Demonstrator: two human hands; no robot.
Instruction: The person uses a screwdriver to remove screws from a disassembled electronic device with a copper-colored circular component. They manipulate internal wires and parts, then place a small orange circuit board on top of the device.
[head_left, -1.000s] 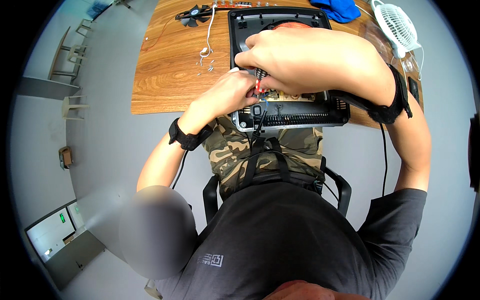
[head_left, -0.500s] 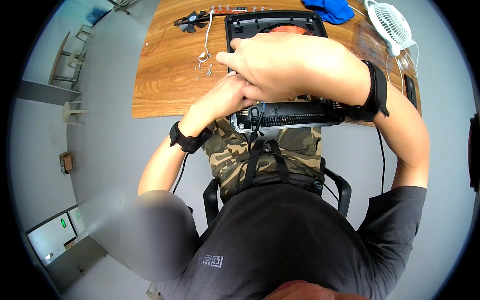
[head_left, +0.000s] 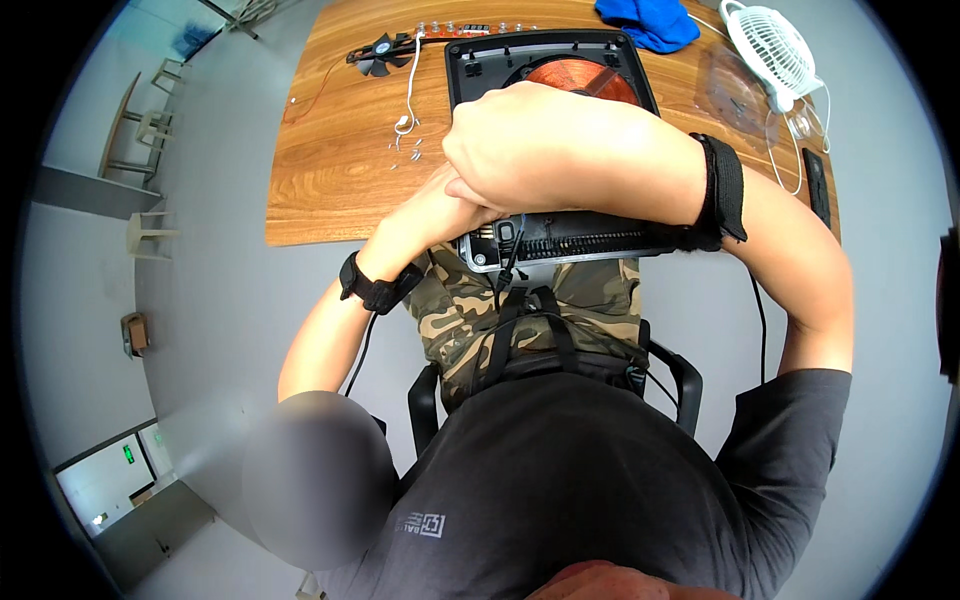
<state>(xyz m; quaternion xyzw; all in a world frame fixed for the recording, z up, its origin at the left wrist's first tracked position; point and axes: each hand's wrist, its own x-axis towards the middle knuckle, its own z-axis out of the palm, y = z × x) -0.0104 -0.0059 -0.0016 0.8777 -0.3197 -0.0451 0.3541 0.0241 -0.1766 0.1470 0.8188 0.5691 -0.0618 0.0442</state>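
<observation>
An opened black induction cooker housing (head_left: 470, 55) lies at the table's near edge, its round copper coil (head_left: 585, 75) showing beyond my right arm. My right hand (head_left: 505, 140) reaches across the housing to its left side. Its fingers are curled in, and whatever they grip is hidden. Under it, my left hand (head_left: 437, 207) comes in from the left, against the housing's near left corner; most of its fingers are covered by my right hand. A short dark cable (head_left: 511, 258) hangs over the housing's near edge, beside a row of vent slots (head_left: 590, 238).
Several small screws (head_left: 408, 152) lie left of the housing. Beyond them are a white cable (head_left: 412, 85), a small black fan (head_left: 380, 55) and a red circuit board (head_left: 475, 29). A blue cloth (head_left: 655, 24), a white desk fan (head_left: 770, 50) and clear plastic (head_left: 735, 95) lie right.
My right hand's outstretched fingers have curled in, and the hand has moved slightly down and left. More of the copper coil shows now. My left hand stays near the same corner.
</observation>
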